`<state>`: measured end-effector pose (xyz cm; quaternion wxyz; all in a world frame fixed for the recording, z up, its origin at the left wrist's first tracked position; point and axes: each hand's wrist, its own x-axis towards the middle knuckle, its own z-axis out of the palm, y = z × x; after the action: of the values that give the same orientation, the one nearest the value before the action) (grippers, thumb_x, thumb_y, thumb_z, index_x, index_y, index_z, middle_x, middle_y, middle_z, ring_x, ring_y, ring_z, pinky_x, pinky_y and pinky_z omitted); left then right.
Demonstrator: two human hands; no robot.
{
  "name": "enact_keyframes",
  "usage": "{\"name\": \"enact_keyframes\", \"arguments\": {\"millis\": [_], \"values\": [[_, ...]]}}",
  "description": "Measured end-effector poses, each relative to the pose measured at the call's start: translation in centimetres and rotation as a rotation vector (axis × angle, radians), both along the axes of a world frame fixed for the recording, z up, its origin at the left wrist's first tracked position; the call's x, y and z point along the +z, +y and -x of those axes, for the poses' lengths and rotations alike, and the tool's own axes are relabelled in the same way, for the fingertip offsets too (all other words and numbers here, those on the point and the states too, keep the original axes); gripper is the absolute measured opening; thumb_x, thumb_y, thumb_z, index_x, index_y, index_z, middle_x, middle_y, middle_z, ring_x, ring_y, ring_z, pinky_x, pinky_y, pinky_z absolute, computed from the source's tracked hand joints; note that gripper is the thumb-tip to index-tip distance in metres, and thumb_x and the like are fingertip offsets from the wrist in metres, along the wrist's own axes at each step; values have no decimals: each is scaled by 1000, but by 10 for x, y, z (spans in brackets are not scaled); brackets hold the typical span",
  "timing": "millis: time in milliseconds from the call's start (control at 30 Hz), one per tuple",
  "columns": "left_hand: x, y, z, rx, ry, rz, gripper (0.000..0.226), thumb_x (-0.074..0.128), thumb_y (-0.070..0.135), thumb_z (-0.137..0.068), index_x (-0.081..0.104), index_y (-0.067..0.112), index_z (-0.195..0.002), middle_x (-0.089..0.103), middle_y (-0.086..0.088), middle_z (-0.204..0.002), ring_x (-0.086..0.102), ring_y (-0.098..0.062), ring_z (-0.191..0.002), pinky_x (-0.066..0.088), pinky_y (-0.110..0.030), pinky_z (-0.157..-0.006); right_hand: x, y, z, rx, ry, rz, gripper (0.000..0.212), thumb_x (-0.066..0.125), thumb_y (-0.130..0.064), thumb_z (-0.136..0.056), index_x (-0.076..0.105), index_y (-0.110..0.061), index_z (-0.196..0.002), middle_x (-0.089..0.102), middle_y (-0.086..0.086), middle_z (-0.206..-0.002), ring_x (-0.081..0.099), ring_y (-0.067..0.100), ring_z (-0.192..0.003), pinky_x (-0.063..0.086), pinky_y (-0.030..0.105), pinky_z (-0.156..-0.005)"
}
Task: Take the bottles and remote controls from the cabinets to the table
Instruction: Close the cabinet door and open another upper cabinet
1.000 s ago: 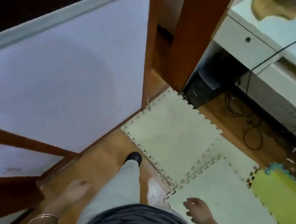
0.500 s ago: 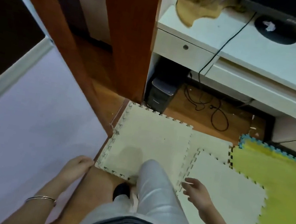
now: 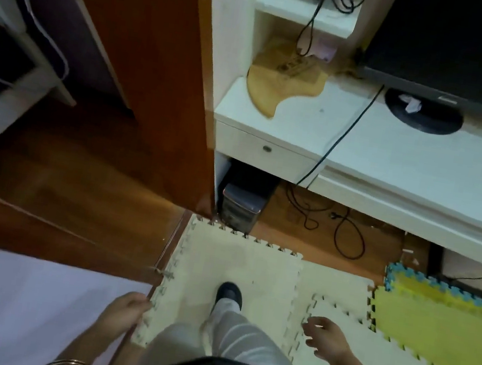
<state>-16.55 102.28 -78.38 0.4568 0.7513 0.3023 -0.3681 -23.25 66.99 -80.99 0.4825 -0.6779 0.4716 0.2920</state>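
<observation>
While your view has swung from the floor toward the white desk (image 3: 275, 118) at 1 o'clock, your left hand (image 3: 123, 310) and right hand (image 3: 324, 337) hang open and empty, so you're walking, nothing fetched yet

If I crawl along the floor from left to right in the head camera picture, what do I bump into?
Left hand → cream foam mat → shoe → right hand → yellow foam mat.
</observation>
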Motion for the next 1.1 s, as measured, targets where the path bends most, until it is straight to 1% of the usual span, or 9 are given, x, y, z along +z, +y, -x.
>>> {"name": "enact_keyframes", "arguments": {"millis": [100,233,467,567,667,767,833,967,1100], "values": [[6,-15,-36,-48,-49,-7,22,51,18,-93,60,5,-108,62,-8,-99,56,-24,-94,39,-31,-77,14,-16,-47,2,-95,8,29,58,-17,-86,58,-6,-113,60,12,-91,55,20,-70,39,28,-60],[13,-34,-69,-61,-95,6,33,51,14,-93,52,2,-123,54,-9,-108,53,-22,-99,38,-29,-81,29,-19,-84,2,-192,-32,21,56,-18,-88,55,-14,-108,60,11,-103,59,24,-87,43,31,-75],[2,-46,-99,-76,-58,-63,18,55,9,-90,61,0,-105,63,-18,-104,61,-32,-93,48,-42,-88,19,-26,-89,-8,-96,-33,18,57,-17,-87,54,-15,-105,58,9,-97,58,24,-86,42,30,-71],[-4,-50,-123,-41,-5,-5,8,51,0,-90,58,1,-95,58,-17,-83,53,-24,-68,44,-28,-62,8,-31,-88,-42,-39,-10,19,58,-16,-86,53,-13,-104,59,11,-99,57,22,-78,43,29,-70],[-6,-57,-152,-75,33,27,16,47,1,-92,58,3,-81,49,-10,-67,44,-19,-58,36,-19,-43,2,-37,-93,-107,46,-20,22,59,-16,-86,57,-6,-106,57,9,-82,48,16,-55,34,19,-45],[-4,-65,-192,-163,-12,12,26,49,12,-93,57,16,-69,53,-2,-71,50,-18,-67,35,-24,-53,4,-42,-111,-153,97,-19,5,57,-16,-86,55,-13,-88,55,6,-76,45,11,-43,28,14,-32],[7,-74,-223,-258,-62,20,20,50,17,-92,61,19,-76,61,-3,-84,56,-20,-81,39,-26,-63,15,-40,-133,-139,86,-7,5,57,-16,-85,54,-14,-86,52,4,-70,47,12,-45,30,17,-38],[43,-103,-284,-405,-214,42,19,56,26,-89,62,17,-104,65,-3,-105,62,-18,-96,49,-33,-91,55,-34,-197,-6,-168,88,24,59,-19,-86,58,-12,-109,58,2,-85,56,19,-83,43,28,-69],[108,-144,-325,-467,-483,201,19,54,26,-91,58,24,-109,61,10,-101,58,-7,-97,40,-11,-74,142,-32,-267,88,-573,185,18,58,-22,-89,55,-25,-107,60,-5,-94,58,14,-90,43,15,-71]]}}
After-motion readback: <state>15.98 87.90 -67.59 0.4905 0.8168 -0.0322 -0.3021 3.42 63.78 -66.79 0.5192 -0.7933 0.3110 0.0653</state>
